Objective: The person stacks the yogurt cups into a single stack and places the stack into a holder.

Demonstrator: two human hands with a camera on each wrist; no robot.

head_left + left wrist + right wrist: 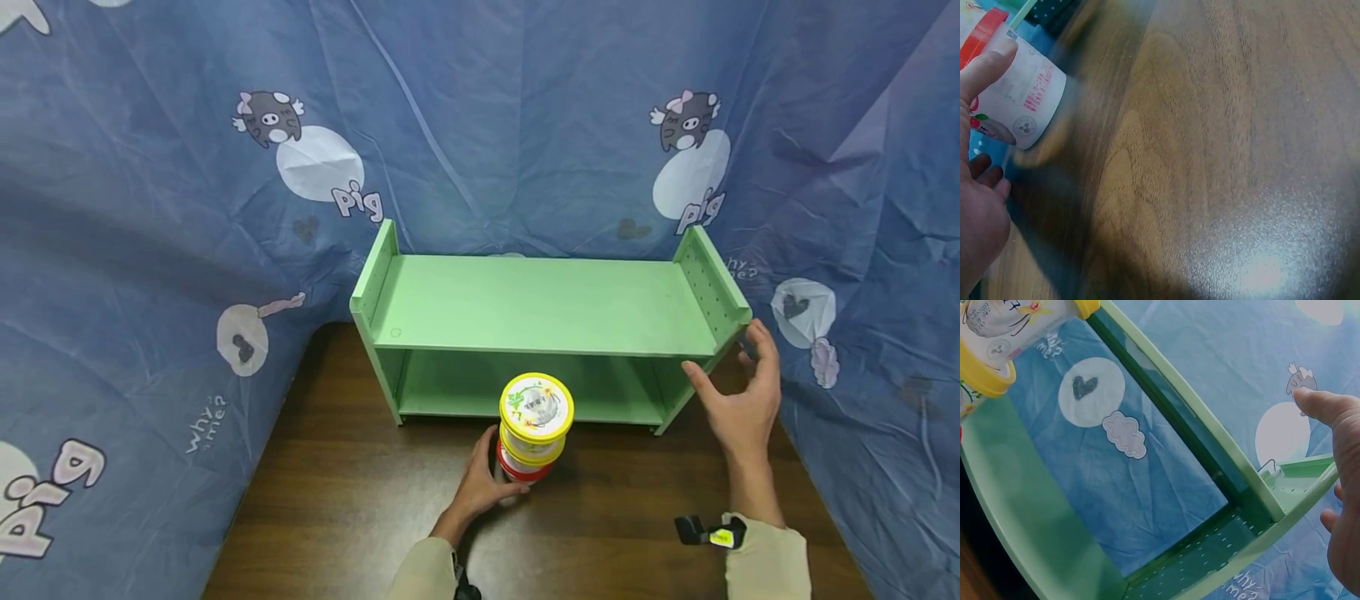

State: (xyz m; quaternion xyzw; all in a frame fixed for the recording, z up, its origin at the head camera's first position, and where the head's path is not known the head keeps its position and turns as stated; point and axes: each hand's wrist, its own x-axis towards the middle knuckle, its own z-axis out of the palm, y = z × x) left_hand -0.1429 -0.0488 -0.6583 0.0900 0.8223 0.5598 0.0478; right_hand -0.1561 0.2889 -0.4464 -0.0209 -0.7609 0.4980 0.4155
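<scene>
Several round tubs stand in a stack: a yellow-lidded tub point(537, 407) on top, another yellow rim under it, and a red-lidded tub point(523, 472) at the bottom. My left hand point(474, 487) holds the red-lidded tub, thumb on the near side. In the left wrist view, the thumb of my left hand point(984, 209) lies on the white tub point(1029, 100) by its red lid. Whether the tub touches the table cannot be told. My right hand point(750, 408), fingers spread, is beside the right end of the green shelf point(540, 304); contact is unclear. The right wrist view shows this hand point(1349, 456) holding nothing.
The two-level green shelf stands at the back of the brown wooden table point(600, 533), its lower board point(450, 392) partly behind the stack. A blue patterned cloth point(480, 125) hangs behind and along both sides.
</scene>
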